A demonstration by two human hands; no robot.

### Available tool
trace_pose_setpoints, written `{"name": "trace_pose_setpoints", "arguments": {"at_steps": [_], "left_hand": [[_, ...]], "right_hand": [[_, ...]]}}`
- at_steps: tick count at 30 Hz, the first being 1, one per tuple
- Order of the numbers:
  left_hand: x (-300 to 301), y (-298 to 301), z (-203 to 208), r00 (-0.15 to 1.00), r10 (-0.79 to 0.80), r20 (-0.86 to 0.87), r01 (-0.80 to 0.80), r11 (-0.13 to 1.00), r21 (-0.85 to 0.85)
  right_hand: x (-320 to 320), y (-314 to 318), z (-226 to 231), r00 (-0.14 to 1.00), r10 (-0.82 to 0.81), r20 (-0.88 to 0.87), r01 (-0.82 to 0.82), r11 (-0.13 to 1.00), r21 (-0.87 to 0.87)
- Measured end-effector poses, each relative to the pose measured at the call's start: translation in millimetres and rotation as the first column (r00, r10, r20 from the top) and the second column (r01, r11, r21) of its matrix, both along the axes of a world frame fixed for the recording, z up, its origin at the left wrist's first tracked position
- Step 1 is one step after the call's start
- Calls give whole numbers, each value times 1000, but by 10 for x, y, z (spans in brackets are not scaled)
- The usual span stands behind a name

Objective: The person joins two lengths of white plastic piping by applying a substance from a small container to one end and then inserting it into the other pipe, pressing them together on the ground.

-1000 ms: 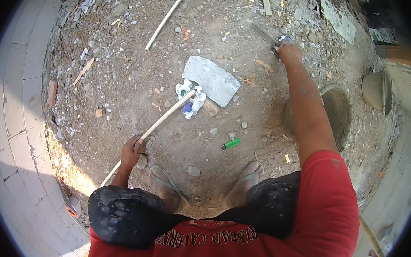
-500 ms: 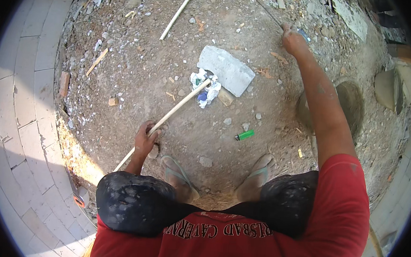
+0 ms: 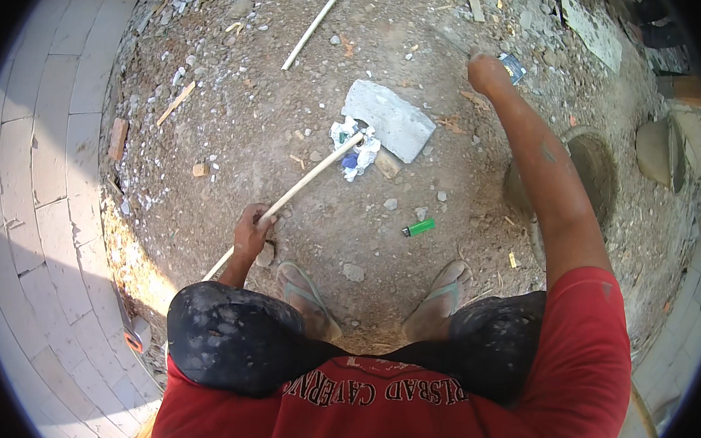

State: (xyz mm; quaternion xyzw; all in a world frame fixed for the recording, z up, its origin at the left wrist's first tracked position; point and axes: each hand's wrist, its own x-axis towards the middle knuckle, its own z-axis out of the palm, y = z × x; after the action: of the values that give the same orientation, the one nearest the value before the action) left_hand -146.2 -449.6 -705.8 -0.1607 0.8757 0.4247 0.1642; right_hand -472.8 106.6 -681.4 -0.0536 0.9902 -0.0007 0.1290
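Note:
My left hand is closed around a long, thin cream-coloured pipe, in front of my left knee. The pipe's far end rests on a crumpled white, blue and green plastic wrapper, beside a pale concrete slab. Stretched far forward at the upper right, my right hand is closed on a thin dark rod that points away to the upper left. Close beside that hand lies a small dark blue packet on the ground. A green lighter lies between the slab and my feet.
Another pale pipe lies farther off on the stony dirt. To the right stand a round grey bucket and a second tilted container. Pale paving borders the left side. A brick piece sits near its edge.
My right hand has shifted slightly left and toward me with the rod, uncovering more of the blue packet. My left hand stays on the pipe. The view has shifted slightly.

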Motion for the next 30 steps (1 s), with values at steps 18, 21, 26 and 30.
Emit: {"name": "trace_pose_setpoints", "arguments": {"at_steps": [18,21,26,30], "left_hand": [[-51,48,105,999,-35,-38,32,997,-76],[-59,65,103,999,-29,-40,26,997,-70],[-49,71,133,999,-28,-39,25,997,-76],[-38,41,124,999,-35,-18,34,997,-67]], "right_hand": [[76,139,-210,996,80,41,-80,997,-10],[39,200,-251,993,108,51,-109,994,11],[34,193,-234,992,123,39,-124,992,18],[34,159,-205,991,123,61,-124,992,14]]}}
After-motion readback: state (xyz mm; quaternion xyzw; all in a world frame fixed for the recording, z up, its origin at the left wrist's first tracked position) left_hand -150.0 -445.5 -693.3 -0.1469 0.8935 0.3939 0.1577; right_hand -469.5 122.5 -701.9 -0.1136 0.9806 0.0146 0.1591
